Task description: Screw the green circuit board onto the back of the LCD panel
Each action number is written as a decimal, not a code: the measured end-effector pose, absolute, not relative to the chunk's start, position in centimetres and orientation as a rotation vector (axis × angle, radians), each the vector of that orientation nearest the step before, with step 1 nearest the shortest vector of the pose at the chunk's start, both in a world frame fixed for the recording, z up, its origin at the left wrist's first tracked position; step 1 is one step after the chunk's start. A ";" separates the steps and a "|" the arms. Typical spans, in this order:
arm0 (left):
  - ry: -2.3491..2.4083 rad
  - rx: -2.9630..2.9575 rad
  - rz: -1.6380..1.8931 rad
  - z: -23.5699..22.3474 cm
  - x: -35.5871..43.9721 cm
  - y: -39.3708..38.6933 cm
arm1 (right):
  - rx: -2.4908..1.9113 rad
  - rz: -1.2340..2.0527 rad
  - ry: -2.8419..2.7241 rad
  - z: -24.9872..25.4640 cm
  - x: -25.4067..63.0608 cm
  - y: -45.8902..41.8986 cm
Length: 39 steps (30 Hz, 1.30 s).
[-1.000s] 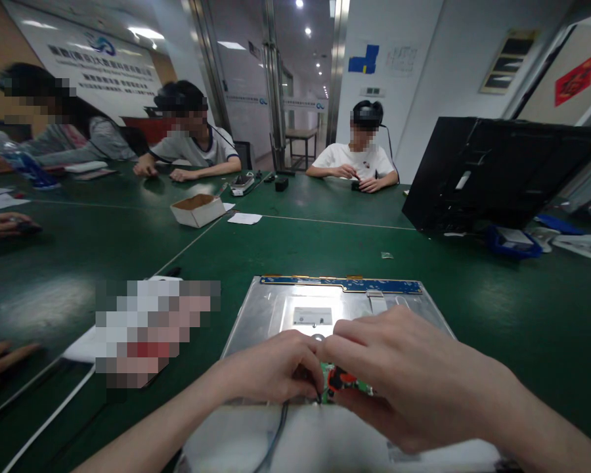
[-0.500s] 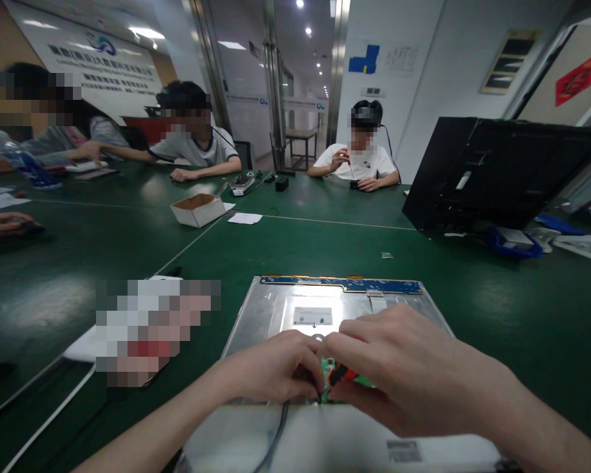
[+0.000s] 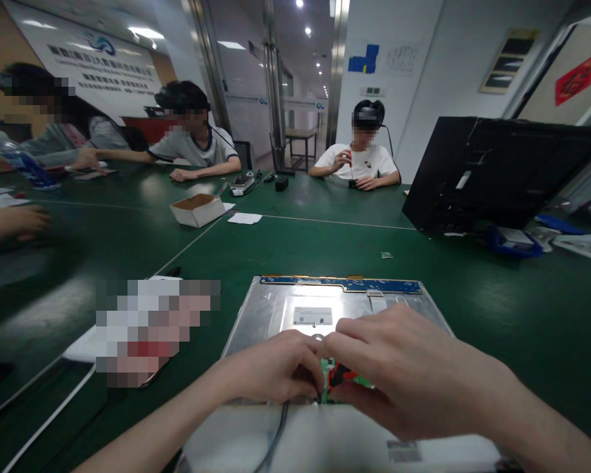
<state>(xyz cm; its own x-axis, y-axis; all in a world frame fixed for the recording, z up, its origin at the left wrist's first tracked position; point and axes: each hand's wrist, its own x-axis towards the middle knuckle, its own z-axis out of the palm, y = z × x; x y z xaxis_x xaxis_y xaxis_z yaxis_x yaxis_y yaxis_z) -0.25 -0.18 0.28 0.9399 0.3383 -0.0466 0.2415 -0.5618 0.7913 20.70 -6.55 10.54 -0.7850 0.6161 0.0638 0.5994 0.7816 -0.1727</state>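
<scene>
A grey cable [image 3: 279, 430] runs below the left hand [image 3: 285, 368], its fingers pinched, their hold hidden; a tug could strain the cable. The right hand's [image 3: 398, 374] fingers close around a red-and-black tool [image 3: 342, 376]; a slip might scratch the green circuit board [image 3: 324, 392] at the near edge of a shiny, silver, metal-backed panel [image 3: 256, 322], lying on the worktop [image 3: 325, 246], blue circuit strip [image 3: 320, 283] farthest.

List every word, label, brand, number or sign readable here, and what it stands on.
"大数据": wall sign; its other text is too blurred.
"福", probably: red paper.
Too small or blurred to read: metal panel label, grey label below, glass door lettering.
</scene>
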 end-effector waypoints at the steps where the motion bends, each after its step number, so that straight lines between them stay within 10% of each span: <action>1: 0.403 2.189 0.139 0.3 -0.3 -0.2 | -0.969 0.227 -2.850 10.6 20.7 -6.6; 39: 0.390 2.166 0.229 -0.1 -0.4 -0.2 | -0.942 0.242 -2.839 10.7 20.7 -6.7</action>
